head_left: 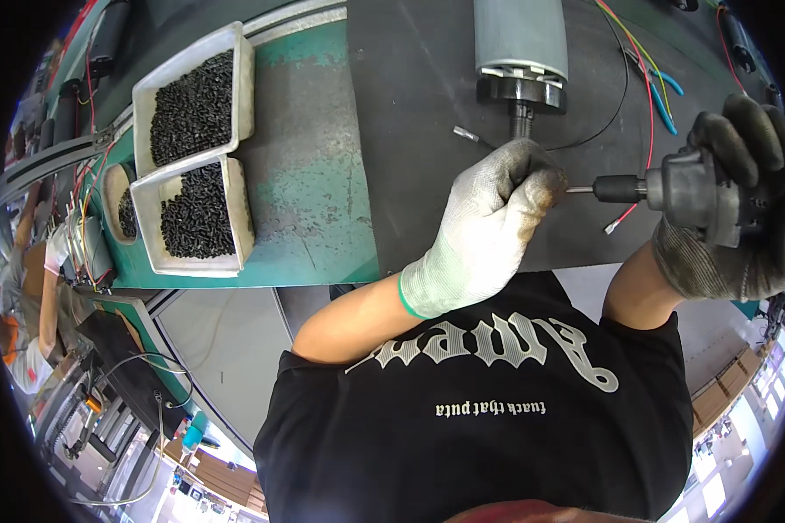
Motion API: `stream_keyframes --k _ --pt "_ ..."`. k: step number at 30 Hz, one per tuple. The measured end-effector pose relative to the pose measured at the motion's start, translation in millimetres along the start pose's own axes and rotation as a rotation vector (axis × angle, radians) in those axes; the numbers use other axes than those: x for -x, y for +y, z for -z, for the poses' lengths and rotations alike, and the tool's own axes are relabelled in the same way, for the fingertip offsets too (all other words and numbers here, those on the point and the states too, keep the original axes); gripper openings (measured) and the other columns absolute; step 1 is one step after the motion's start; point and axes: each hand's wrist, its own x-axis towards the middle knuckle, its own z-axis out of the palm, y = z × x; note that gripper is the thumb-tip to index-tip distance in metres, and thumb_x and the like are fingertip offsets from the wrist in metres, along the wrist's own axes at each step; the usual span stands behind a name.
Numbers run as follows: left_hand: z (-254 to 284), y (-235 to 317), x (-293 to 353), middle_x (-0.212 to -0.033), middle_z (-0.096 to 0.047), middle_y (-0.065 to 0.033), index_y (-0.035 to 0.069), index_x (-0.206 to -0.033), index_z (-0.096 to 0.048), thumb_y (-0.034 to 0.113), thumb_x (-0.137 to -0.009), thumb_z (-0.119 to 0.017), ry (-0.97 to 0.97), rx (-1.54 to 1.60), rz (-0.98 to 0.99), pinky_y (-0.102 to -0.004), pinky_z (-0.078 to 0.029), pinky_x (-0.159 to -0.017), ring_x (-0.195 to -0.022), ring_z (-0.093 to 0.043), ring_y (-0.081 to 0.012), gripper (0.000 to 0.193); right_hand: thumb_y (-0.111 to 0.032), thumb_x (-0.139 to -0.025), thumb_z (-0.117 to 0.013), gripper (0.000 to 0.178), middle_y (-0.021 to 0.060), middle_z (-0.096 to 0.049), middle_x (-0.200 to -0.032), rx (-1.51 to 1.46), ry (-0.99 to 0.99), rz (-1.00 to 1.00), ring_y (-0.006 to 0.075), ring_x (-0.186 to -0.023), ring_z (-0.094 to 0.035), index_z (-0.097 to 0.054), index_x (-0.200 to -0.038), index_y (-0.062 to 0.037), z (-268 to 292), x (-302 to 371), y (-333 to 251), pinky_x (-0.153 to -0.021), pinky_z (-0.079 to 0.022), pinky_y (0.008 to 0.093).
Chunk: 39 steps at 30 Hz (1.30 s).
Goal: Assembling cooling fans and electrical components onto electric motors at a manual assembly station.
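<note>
My left hand point(501, 209), in a white work glove with a dirty thumb and fingertips, is closed in a pinch just below the black shaft of a large grey cylinder point(522, 39). What its fingers hold is hidden. My right hand point(733, 200), in a dark-stained glove, grips a power screwdriver point(693, 196) lying sideways. The screwdriver's thin bit points left and meets the fingertips of my left hand. A black cable with a pale connector point(465, 133) lies beside the cylinder's shaft.
Two white bins point(240, 96) of small black parts stand on the left of the green bench point(310, 174), beside a smaller round container point(113, 200). Blue-handled pliers point(663, 105) and red and yellow wires lie at the upper right. Another person's gloved hand point(57, 248) is at far left.
</note>
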Motion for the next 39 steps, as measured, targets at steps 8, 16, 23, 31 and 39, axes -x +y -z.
stream_keyframes --k 8,16,23,31,39 --pt "6 -25 2 -0.072 -0.039 0.0036 0.014 -0.094 -0.044 0.041 -0.093 -0.059 -0.151 0.699 0.445 -0.0226 -0.033 -0.048 -0.058 -0.046 -0.0088 0.032 -0.014 -0.083 -0.057 0.034 0.0168 -0.049 -0.102 -0.011 0.047 -0.034 0.0228 -0.095 -0.046 -0.047 -0.111 0.0021 0 7 13 -0.081 -0.047 0.0342" --pt "21 -22 -33 -0.095 -0.059 -0.0145 0.000 -0.119 -0.051 0.017 -0.099 -0.041 -0.072 0.936 0.343 -0.0216 -0.034 -0.053 -0.055 -0.035 -0.0067 0.028 -0.013 -0.086 -0.054 0.036 0.0164 -0.044 -0.112 0.142 0.014 -0.043 0.0230 -0.101 -0.044 -0.044 -0.117 0.0010 33 0 2 -0.080 -0.048 0.0374" --pt "15 -27 -32 -0.086 -0.058 -0.0053 0.000 -0.112 -0.054 0.029 -0.102 -0.047 -0.029 0.861 0.342 -0.0220 -0.035 -0.055 -0.059 -0.042 -0.0061 0.032 -0.008 -0.088 -0.052 0.035 0.0149 -0.047 -0.117 0.086 -0.036 -0.150 0.0225 -0.102 -0.045 -0.044 -0.122 -0.0059 19 -2 16 -0.084 -0.051 0.0389" --pt "16 -33 -33 -0.085 -0.056 -0.0032 0.001 -0.112 -0.053 0.033 -0.100 -0.051 -0.090 0.686 0.193 -0.0213 -0.034 -0.054 -0.060 -0.040 -0.0055 0.035 -0.009 -0.089 -0.056 0.039 0.0156 -0.055 -0.108 0.636 -0.050 -0.001 0.0232 -0.098 -0.052 -0.046 -0.127 -0.0055 28 3 29 -0.087 -0.047 0.0359" --pt "18 -30 -27 -0.074 -0.052 -0.0011 0.005 -0.099 -0.056 0.027 -0.098 -0.054 0.200 0.493 0.224 -0.0258 -0.045 -0.057 -0.063 -0.051 -0.0087 0.022 -0.006 -0.089 -0.049 0.034 0.0250 -0.060 -0.113 0.821 0.314 0.284 0.0364 -0.097 -0.061 -0.054 -0.119 0.0087 9 -3 46 -0.093 -0.048 0.0468"
